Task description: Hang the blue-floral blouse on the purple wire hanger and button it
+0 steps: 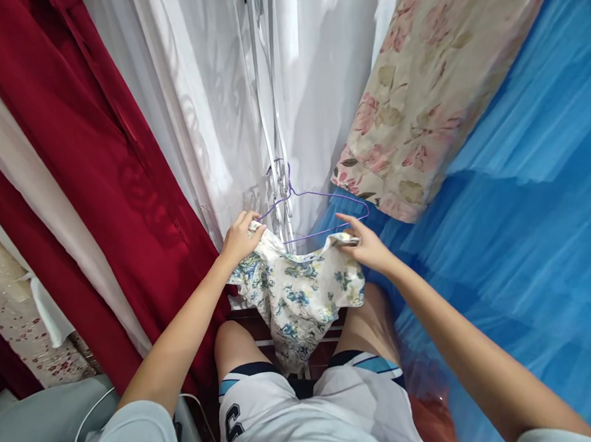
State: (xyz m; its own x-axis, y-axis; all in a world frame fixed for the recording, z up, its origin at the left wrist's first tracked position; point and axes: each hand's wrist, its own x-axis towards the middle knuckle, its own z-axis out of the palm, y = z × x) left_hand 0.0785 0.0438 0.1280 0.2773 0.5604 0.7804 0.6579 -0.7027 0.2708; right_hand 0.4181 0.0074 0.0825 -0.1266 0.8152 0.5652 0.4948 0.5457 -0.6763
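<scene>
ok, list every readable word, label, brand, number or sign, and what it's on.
"6" as seen here: dark block character on the white shorts, at the wearer's left leg; could be a 9 the other way up.
No other readable text, including on the floral garment and the purple hanger.

White garment (pixel 300 295), blue-and-yellow floral print, creased, neckline up, hanging mostly below thin purple hanger (pixel 318 193), hook up, left end hidden at garment's shoulder, right end bare
</scene>
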